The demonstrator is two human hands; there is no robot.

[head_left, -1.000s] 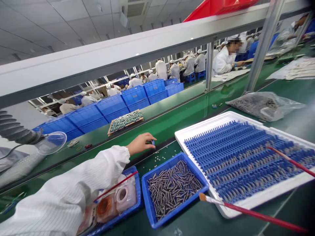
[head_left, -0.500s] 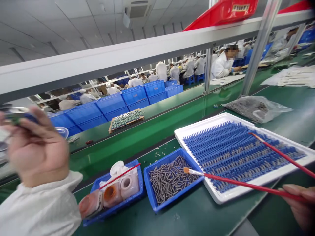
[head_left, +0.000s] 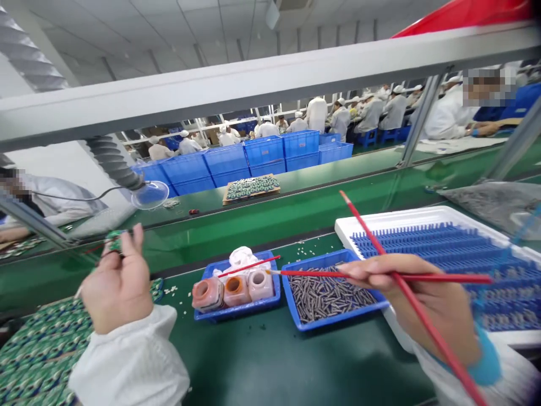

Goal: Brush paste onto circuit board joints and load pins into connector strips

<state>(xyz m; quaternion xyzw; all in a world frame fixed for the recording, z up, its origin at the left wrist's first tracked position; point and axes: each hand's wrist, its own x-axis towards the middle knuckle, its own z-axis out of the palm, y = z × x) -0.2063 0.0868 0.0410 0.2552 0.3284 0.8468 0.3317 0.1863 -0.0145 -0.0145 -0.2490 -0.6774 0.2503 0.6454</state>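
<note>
**"Where's the small green circuit board (head_left: 115,239)?"**

"Up in the left hand (head_left: 118,287), pinched between thumb and fingertips, held above the far end of the counter (head_left: 270,361). It's too small and partly covered to read its long axis."

**"And the right hand (head_left: 435,304)?"**

"Closed around two red-handled brushes, over the near corner of the white tray (head_left: 422,214). The crosswise brush (head_left: 304,273) runs level toward the left, its tan bristles pointing at the left hand. The slanted brush (head_left: 363,231) crosses it, rising steeply away from the person."

**"So the hands are together?"**

"No, well apart. The bristles are much nearer the board than the right hand is, but they don't reach it. Below them sits a blue tray (head_left: 236,314) with three small bottles (head_left: 235,290). Next to it, a second blue tray (head_left: 321,321) holds dark metal pins (head_left: 325,293)."

**"What's beyond the counter?"**

"A stack of green boards (head_left: 38,361) lies at lower left. Past the long white beam (head_left: 211,73), blue crates (head_left: 236,155) line a belt, and rows of workers in white fill a bright hall."
</note>
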